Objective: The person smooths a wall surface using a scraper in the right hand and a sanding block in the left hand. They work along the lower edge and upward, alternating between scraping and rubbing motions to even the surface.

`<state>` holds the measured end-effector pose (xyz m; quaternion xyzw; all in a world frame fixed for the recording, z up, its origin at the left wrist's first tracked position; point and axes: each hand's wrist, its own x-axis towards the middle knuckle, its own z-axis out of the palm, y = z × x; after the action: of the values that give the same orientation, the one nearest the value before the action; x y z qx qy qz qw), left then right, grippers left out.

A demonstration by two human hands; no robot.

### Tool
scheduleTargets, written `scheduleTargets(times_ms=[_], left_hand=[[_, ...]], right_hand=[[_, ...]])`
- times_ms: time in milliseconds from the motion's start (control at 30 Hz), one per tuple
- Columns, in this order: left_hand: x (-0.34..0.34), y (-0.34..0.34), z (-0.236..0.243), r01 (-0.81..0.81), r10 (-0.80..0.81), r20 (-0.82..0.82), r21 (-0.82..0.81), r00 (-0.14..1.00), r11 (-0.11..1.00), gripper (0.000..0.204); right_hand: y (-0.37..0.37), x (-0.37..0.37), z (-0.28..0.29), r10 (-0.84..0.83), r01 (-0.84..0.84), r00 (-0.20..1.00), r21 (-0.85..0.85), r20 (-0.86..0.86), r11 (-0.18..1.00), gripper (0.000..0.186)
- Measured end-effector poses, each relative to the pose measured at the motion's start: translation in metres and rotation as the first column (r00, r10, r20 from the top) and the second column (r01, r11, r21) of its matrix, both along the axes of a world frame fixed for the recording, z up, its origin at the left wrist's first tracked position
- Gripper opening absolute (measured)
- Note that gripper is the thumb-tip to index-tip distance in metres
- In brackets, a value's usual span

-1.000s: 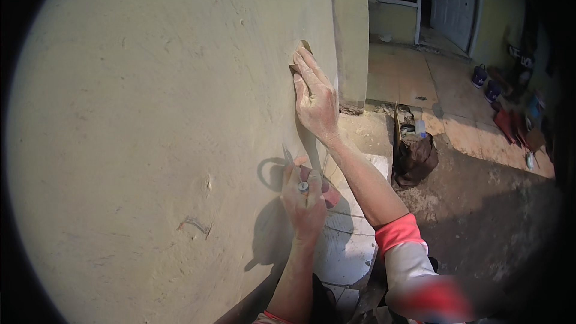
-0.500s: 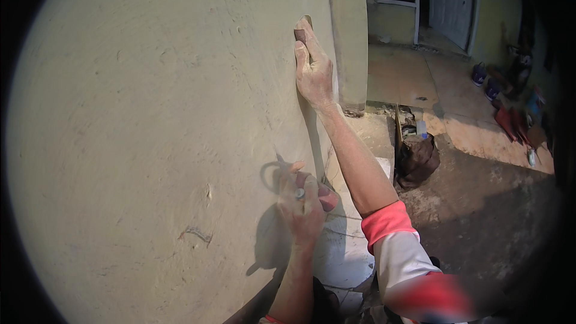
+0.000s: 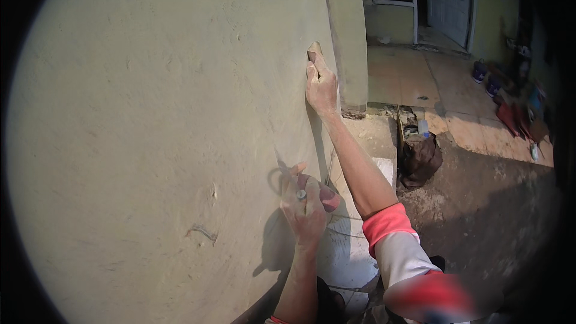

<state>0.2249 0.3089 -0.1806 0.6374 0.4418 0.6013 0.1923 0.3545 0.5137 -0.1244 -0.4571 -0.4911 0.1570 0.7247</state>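
My right hand (image 3: pixel 322 87) is closed on a folded brown sheet of sandpaper (image 3: pixel 312 54), pressed against the pale plastered wall (image 3: pixel 156 114) near its right edge. Pale dust coats the fingers. Lower down, my left hand (image 3: pixel 305 213) is wrapped round a dusty, reddish, rounded object (image 3: pixel 327 197), whose exact kind I cannot make out. A small, round, whitish piece shows between the fingers of that hand. Its shadow, with a loop, falls on the wall close by.
A raised pillar strip borders the wall on the right. Beyond it are a tiled porch (image 3: pixel 399 75), a white door (image 3: pixel 449 3) and purple buckets (image 3: pixel 479 71). A dark brown bag (image 3: pixel 422 159) lies by the step. Pale tiles (image 3: pixel 345 258) lie below my hands.
My right hand has slid down the wall and slightly right with the sandpaper. My left hand keeps its grip in nearly the same place. The view has shifted a little.
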Motion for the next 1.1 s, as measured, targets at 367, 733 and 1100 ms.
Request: scheduleTargets(times_ms=[367,733,1100], left_hand=[[-0.004,0.003,-0.004,0.042,-0.024,0.142,-0.128,0.99,0.991,0.035],[-0.003,-0.003,-0.007,0.101,-0.046,0.225,-0.238,0.973,0.966,0.022],[0.003,-0.001,0.005,0.13,-0.061,0.238,-0.283,0.969,0.95,0.02]], right_hand=[[-0.004,-0.032,-0.008,-0.091,0.067,0.995,0.355,0.05,0.933,0.042],[0.005,-0.013,-0.033,-0.035,0.042,0.995,0.073,-0.095,0.996,0.043],[-0.02,-0.046,-0.118,-0.09,0.106,0.983,0.095,-0.16,0.99,0.042]])
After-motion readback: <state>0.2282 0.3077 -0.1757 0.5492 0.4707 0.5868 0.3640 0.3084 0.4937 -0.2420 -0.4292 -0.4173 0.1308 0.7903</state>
